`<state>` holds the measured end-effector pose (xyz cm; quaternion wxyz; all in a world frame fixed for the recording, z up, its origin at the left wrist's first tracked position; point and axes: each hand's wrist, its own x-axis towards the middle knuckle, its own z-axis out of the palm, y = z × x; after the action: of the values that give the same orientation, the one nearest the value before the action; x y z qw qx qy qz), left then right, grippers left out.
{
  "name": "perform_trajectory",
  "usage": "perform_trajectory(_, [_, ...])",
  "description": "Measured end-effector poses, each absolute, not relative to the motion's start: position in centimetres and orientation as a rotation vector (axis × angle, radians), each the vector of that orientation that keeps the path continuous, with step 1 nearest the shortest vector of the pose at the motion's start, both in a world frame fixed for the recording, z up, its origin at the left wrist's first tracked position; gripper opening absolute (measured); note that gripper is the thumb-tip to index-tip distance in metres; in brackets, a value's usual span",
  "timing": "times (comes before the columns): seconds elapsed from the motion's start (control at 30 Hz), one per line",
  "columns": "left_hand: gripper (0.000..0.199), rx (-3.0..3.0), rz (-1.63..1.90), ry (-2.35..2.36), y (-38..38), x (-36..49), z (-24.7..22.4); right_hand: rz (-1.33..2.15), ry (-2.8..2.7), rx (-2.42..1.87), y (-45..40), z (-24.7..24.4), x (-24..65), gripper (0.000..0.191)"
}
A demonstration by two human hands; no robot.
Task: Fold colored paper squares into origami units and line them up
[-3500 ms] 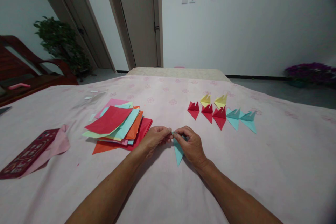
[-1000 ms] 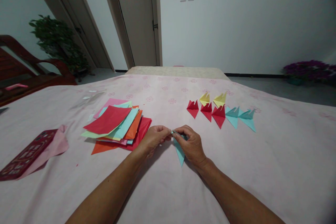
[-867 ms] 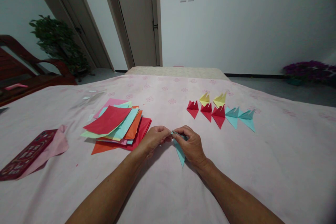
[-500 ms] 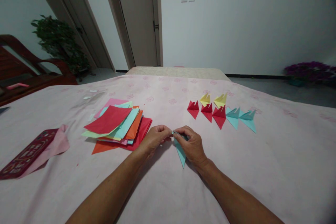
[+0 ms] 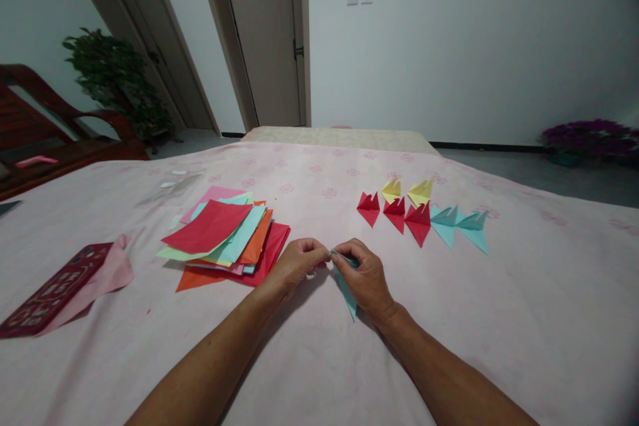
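Between my two hands is a light-blue folded paper crane [image 5: 347,296], its long pointed end hanging down toward me. My left hand [image 5: 302,263] pinches the small upper tip between thumb and forefinger. Around the body of the same folded paper, my right hand [image 5: 363,276] is closed, its thumb pressed near that tip. Most of the fold is hidden behind the right fingers. To the right stand finished-looking cranes: several in red [image 5: 417,221], yellow [image 5: 420,193] and light blue [image 5: 472,227], set close together in rows.
A loose stack of coloured paper sheets [image 5: 207,229] lies left of my hands. Farther left are a dark red patterned packet [image 5: 57,289] and a pink cloth-like piece [image 5: 107,276]. A clear plastic wrapper [image 5: 172,188] rests behind the stack. Pink flowered cloth [image 5: 474,339] covers the table.
Both hands keep their pinch on the light-blue paper. Its lower point has swung slightly to the right. The rest of the scene has shifted only a little with the camera.
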<state>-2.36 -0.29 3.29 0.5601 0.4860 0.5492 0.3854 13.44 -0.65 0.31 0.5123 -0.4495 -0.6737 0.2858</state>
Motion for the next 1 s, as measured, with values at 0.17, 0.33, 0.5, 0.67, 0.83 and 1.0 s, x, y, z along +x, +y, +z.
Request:
perform_trajectory(0.17, [0.02, 1.141, 0.967, 1.24, -0.3, -2.1, 2.7, 0.747, -1.507, -1.131, -0.5, 0.1, 13.5, 0.013])
perform_trajectory(0.33, [0.019, 1.269, 1.096, 1.209, -0.8, -1.6, 2.4, 0.844, -1.386, -1.173, -0.2, -0.2, 13.7, 0.019])
perform_trajectory(0.5, [0.014, 1.457, 1.237, 1.317, -1.4, -1.3, 2.4, 0.868, -1.373, -1.172, -0.3, 0.0, 13.6, 0.021])
perform_trajectory(0.67, [0.008, 1.623, 1.31, 1.4, -1.6, -1.1, 2.0, 0.903, -1.35, -1.164, -0.3, 0.1, 13.7, 0.022])
perform_trajectory(0.83, [0.008, 1.717, 1.346, 1.422, -1.6, -1.1, 1.7, 0.936, -1.339, -1.154, -0.4, 0.2, 13.7, 0.023])
perform_trajectory(1.0, [0.009, 1.81, 1.352, 1.429, -1.5, -1.2, 1.4, 0.94, -1.333, -1.151, -0.4, 0.3, 13.6, 0.023])
